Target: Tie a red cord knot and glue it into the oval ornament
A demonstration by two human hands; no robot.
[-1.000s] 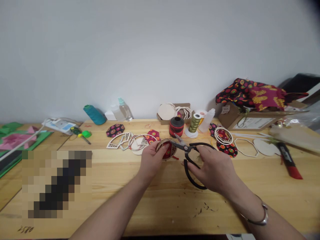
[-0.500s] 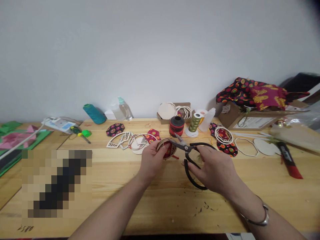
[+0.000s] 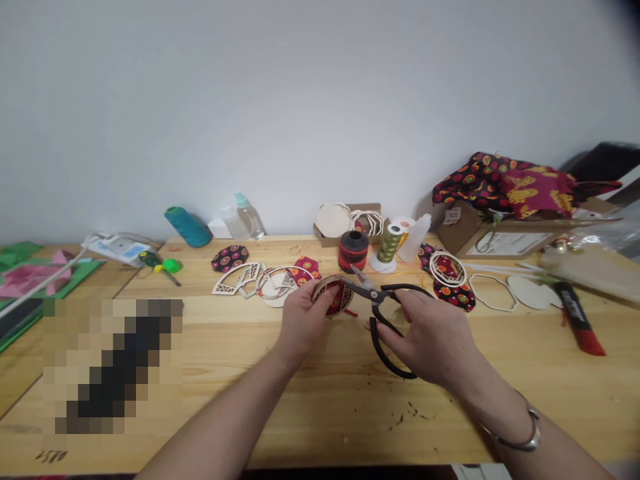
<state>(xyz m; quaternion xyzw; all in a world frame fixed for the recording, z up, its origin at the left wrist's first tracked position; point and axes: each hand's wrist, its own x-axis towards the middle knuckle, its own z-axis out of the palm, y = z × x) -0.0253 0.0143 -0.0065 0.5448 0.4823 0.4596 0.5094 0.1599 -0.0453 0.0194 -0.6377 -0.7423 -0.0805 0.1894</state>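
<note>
My left hand (image 3: 303, 317) pinches a round wooden ornament (image 3: 334, 296) faced with red patterned fabric, holding it just above the wooden table (image 3: 310, 393). My right hand (image 3: 433, 337) grips the black handles of large scissors (image 3: 384, 313). The scissor blades are parted, with their tips at the ornament's right edge. A silver bracelet sits on my right wrist.
Wooden cut-outs (image 3: 250, 280) and fabric pieces lie behind my left hand. Thread spools (image 3: 353, 251), glue bottles (image 3: 414, 239), a teal cone (image 3: 187, 227) and a cardboard box (image 3: 493, 237) heaped with fabric line the wall. A red-tipped tool (image 3: 575, 317) lies right. Small clippings dot the table near me.
Almost nothing differs; the view has shifted very slightly and both hands stay where they were at the ornament.
</note>
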